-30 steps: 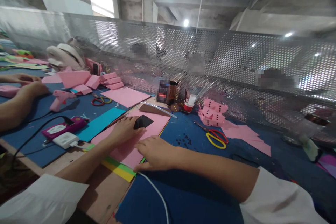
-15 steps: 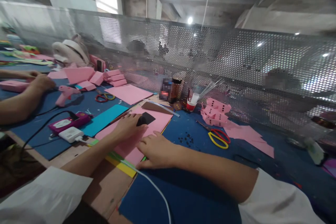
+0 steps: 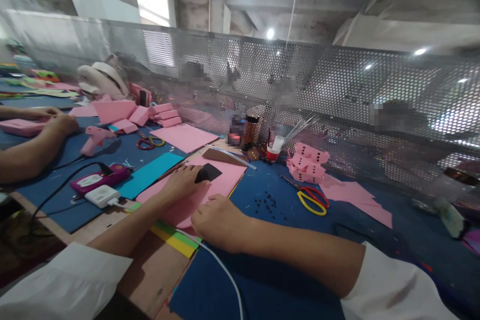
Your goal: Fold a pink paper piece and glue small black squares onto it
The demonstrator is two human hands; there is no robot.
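My left hand [image 3: 182, 183] lies flat on a pink foam sheet [image 3: 225, 180], fingers stretched toward a small black piece [image 3: 208, 173] that it touches. My right hand [image 3: 217, 220] rests on the near end of the same sheet with its fingers curled under; nothing shows in them. Under the pink sheet lie green and yellow sheets [image 3: 173, 239], and a white cable [image 3: 221, 265] runs out from beneath my right hand.
Red and yellow scissors [image 3: 311, 198] and pink punched boxes [image 3: 306, 162] lie to the right. A cup of sticks [image 3: 274, 147], a teal sheet [image 3: 147, 175], a phone on a power bank [image 3: 98, 185], a pink glue gun [image 3: 94, 139]. Another person's arms [image 3: 26, 147] at left. A perforated metal screen [image 3: 300, 90] stands behind.
My right hand has curled from flat into a loose fist and pulled slightly back toward me. My left hand stays on the black piece.
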